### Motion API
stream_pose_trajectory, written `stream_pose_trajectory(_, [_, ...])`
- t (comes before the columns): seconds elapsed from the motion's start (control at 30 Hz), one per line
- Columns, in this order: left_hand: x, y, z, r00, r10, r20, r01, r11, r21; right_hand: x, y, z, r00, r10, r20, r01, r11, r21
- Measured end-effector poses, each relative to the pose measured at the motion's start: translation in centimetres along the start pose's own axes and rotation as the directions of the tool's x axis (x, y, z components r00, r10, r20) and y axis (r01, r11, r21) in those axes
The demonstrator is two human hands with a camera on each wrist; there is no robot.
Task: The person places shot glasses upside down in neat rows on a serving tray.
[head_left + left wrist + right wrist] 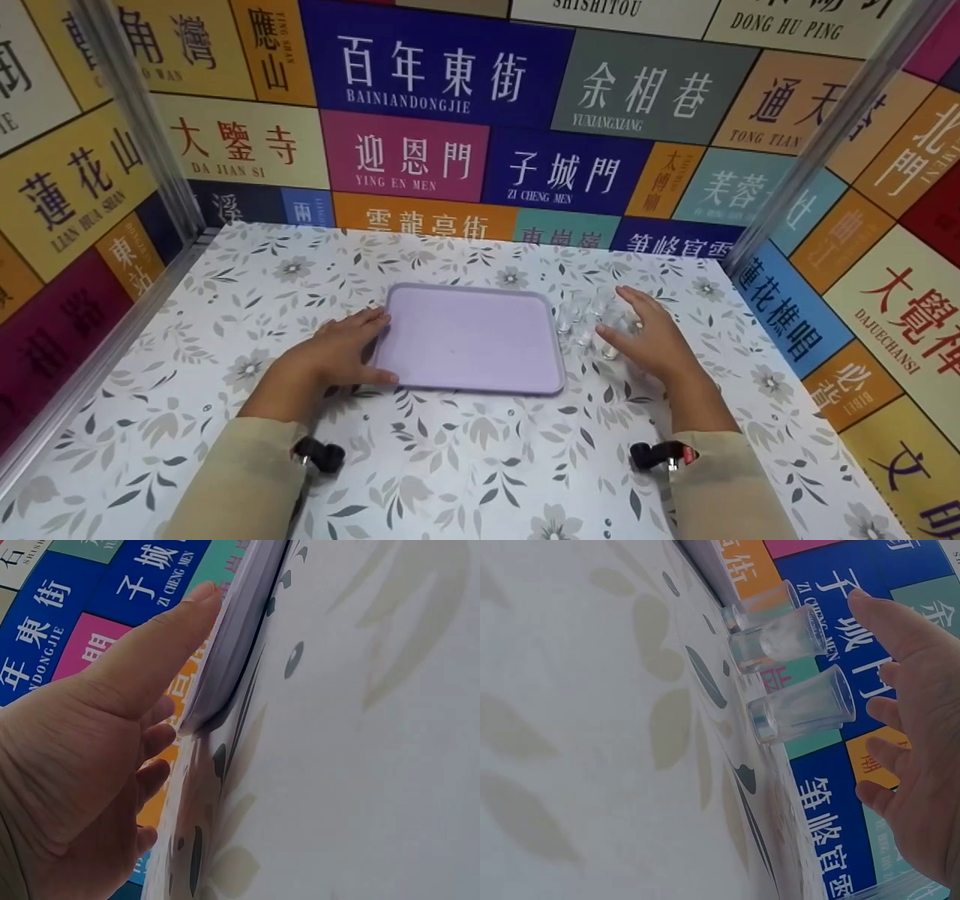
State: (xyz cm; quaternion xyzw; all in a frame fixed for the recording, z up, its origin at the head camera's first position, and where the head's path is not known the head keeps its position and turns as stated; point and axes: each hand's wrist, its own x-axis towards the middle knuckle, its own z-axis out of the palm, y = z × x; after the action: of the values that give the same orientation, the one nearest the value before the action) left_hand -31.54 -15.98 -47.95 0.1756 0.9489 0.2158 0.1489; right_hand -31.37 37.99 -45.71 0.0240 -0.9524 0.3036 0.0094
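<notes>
A shallow lilac tray [469, 341] lies flat on the table, its surface bare. At its left side is my left hand [337, 351], thumb by the near corner and the other fingers along the left edge. The left wrist view shows the thumb [150, 652] extended along the rim; that hand does not wrap the tray. Several small clear shot glasses [584, 330] stand upright, grouped just right of the tray. Beside and partly over them is my right hand [654, 341], thumb and fingers spread. In the right wrist view a gap separates the hand from the nearest glass [802, 706].
A white tablecloth [480, 465] with grey leaves and flowers covers the table. Panels with coloured street-name signs [435, 64] rise behind and at both sides. Clear upright edge strips [817, 112] stand at the back corners.
</notes>
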Motion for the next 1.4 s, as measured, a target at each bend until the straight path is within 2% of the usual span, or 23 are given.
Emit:
stream_pose_trajectory(0.33, [0.0,0.0,0.1,0.999,-0.041,0.026,0.042,0.999,-0.027,-0.2,-0.3,0.2,1.000,0.009,-0.010,-0.008,0.999,0.039])
stream_pose_trajectory(0.53, [-0.2,-0.3,0.3,0.999,-0.028,0.028,0.029,0.999,-0.023,-0.3,-0.2,0.3,1.000,0.008,-0.006,-0.008,0.998,0.056])
stream_pose_trajectory(0.77, [0.0,-0.5,0.2,0.999,-0.003,0.036,0.003,1.000,-0.003,-0.8,0.6,0.0,1.000,0.000,0.002,0.000,1.000,0.029])
stream_pose_trajectory(1.0, [0.1,-0.4,0.5,0.999,0.006,0.045,-0.006,1.000,-0.003,-1.6,1.3,-0.4,0.996,0.089,0.014,-0.089,0.995,0.051])
stream_pose_trajectory(1.4, [0.0,-0.3,0.3,0.999,-0.005,0.052,0.006,1.000,-0.010,-1.5,2.8,0.0,0.994,0.107,0.017,-0.108,0.982,0.156])
